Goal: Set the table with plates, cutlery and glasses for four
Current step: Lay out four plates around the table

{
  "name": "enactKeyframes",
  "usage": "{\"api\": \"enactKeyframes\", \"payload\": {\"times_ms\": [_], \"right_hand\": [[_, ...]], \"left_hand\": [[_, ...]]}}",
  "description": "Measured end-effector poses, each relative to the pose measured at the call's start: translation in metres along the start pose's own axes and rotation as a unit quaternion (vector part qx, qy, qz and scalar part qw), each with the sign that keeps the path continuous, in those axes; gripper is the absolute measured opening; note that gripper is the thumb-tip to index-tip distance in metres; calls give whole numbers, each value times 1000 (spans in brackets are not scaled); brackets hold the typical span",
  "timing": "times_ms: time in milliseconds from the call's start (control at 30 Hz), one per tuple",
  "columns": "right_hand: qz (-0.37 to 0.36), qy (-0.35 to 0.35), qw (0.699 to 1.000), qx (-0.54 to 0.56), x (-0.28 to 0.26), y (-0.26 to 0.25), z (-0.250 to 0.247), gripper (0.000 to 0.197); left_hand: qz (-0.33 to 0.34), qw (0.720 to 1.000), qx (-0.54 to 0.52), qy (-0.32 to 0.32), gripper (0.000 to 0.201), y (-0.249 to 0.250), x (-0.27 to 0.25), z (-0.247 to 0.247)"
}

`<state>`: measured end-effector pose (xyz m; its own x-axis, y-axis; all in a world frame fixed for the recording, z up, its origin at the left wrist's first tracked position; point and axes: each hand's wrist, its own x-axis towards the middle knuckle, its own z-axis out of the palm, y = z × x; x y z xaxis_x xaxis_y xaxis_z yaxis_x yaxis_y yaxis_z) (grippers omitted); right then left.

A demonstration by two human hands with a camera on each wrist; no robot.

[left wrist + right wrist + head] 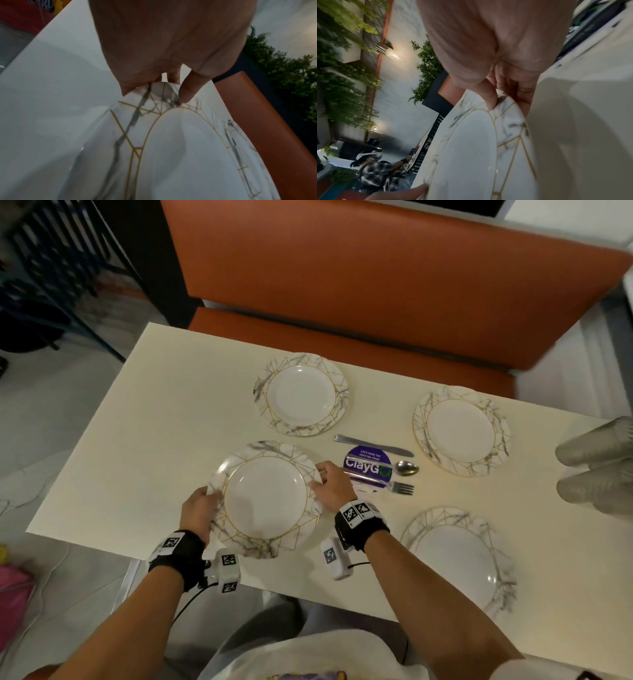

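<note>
while my left hand (pixel 198 510) and right hand (pixel 330 482) each pinch opposite rims of the round marble-patterned gold-lined plate (pixel 267 499), thumbs on top, i hold it level over the cream table's (pixel 164 405) near-left corner, its setting.

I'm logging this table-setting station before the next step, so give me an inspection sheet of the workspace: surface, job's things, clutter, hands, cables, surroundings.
Surface: cream table, with a purple ClayGo sticker near its middle.
Job's things: four marbled gold-lined plates; near left plate held, far left plate, far right plate and near right plate lying flat. Knife, spoon and fork lie together by the sticker. Stacked clear cups at the right edge.
Clutter: nothing seen.
Hands: left hand and right hand grip opposite rims of the near left plate.
Cables: black cable hangs from the left wrist unit.
Surroundings: orange bench beyond the table.
</note>
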<state>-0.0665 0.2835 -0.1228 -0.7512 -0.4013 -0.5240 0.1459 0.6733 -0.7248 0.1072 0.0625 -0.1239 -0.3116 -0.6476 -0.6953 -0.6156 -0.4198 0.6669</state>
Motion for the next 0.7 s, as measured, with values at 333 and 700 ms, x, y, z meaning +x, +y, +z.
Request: {"api": "enactKeyframes", "payload": {"times_ms": [333,700], "right_hand": [[59,40,996,-58,-41,19,41,37],[75,58,988,-118,-55,29,51,32]], "left_hand": [[75,991,106,8,33,-26,17,-35],[95,983,157,-23,46,-24,20,-46]]}}
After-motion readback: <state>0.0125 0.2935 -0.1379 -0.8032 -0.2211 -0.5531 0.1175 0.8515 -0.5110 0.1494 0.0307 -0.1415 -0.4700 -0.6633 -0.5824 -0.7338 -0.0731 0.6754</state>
